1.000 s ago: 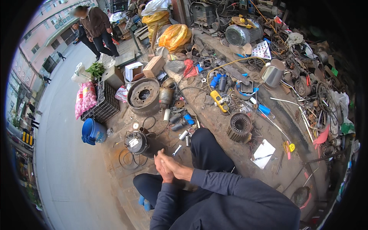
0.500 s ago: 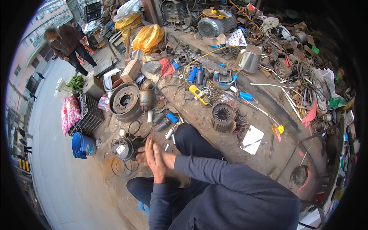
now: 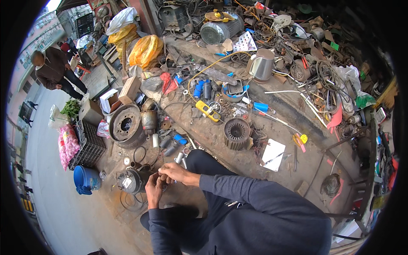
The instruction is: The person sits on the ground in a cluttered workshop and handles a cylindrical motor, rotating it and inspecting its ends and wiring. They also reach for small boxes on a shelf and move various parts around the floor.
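My right hand [image 3: 176, 172] is closed, thumb and fingers pinched together at the near end of a dark, round motor-like housing [image 3: 128, 182]. Just beside it, my left hand [image 3: 153, 190] has its fingers curled, and the fingertips of both hands nearly meet. Whatever lies between them is too small or hidden to make out. The housing rests on the ground with a pale label on its face. Thin wire loops [image 3: 129, 201] lie beneath it. White cylinders [image 3: 179, 157] lie close by my knee.
Beyond the housing are a rusty wheel rim [image 3: 114, 135], a slotted metal stator [image 3: 236, 132] and a yellow meter [image 3: 208, 111]. A blue bucket [image 3: 94, 178] and black crate [image 3: 88, 148] stand at left. A steel kettle [image 3: 262, 66] stands before heaped scrap. A person [image 3: 53, 70] is on the street.
My palms were pressed together; now they have parted and the fingers are curled, tips close together by the housing. The whole view has shifted slightly.
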Motion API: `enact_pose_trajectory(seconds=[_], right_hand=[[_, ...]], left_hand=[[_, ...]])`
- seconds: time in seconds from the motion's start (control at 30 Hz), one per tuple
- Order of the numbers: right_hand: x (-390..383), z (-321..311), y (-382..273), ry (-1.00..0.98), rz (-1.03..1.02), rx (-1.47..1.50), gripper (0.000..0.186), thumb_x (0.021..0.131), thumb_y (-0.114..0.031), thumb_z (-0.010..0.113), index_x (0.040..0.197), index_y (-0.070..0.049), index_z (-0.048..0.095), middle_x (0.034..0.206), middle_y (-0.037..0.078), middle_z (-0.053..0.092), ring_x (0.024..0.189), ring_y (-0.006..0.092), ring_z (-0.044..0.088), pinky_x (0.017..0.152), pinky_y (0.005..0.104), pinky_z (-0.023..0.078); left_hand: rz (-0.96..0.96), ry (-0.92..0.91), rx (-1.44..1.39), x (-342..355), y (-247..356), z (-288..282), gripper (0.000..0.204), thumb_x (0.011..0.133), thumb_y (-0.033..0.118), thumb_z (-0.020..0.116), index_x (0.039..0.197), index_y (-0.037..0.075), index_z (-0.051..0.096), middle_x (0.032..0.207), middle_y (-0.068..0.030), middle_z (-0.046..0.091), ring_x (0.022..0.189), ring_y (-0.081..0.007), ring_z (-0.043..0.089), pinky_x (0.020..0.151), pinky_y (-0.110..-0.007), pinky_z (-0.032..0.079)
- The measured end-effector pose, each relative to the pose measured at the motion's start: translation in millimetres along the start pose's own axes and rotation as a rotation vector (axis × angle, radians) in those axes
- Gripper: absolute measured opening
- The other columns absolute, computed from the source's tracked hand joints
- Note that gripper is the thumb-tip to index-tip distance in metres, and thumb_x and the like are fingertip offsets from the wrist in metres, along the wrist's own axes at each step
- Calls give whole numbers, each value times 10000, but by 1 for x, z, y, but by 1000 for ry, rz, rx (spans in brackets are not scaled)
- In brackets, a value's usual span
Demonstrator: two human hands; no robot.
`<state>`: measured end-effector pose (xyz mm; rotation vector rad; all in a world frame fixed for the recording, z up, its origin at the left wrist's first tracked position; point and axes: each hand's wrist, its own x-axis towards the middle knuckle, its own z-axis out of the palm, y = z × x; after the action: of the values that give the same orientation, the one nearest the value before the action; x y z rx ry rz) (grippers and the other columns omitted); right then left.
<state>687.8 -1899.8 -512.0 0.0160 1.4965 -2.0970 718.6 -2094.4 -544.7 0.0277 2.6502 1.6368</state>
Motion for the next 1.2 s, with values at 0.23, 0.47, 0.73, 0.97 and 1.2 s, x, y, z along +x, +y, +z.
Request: enact_pose_trajectory(seconds=[0.23,0.47,0.73,0.97,1.2], right_hand=[[103,-33,18,66,161,230,282,1006,-328,620,927,-64,675,740,33,660,536,105,537,448,272,368],[156,-13,42,199,207,378,294,1002,-333,634,824,-102,602,670,-10,560,537,85,474,465,254,334],[179,5,36,338,385,180,255,986,-295,680,849,-93,608,742,1,581,626,91,520,544,253,387],[80,-24,12,621,585,406,215,963,-253,717,877,-72,639,757,38,623,576,105,540,443,258,351],[-114,-87,-143,785,467,304,228,924,-261,747,896,-85,605,670,-26,516,517,63,442,427,240,295]], left_hand=[[-9,-169,564,35,26,-7,295,938,196,672,1186,37,679,1087,-207,739,1018,-393,711,877,-449,553],[-145,-124,190,49,27,-6,286,939,135,657,1191,3,686,1083,-221,732,1007,-404,708,881,-451,553],[-340,-243,269,92,-34,-1,224,907,98,601,1099,28,692,1033,-218,732,991,-428,697,853,-472,549],[-465,-346,-42,16,-34,12,208,905,-14,580,1079,-12,692,992,-162,765,940,-276,747,887,-367,567],[-968,-98,-432,13,48,-121,202,896,-20,615,1089,-51,662,890,-121,725,733,-186,706,664,-287,557]])
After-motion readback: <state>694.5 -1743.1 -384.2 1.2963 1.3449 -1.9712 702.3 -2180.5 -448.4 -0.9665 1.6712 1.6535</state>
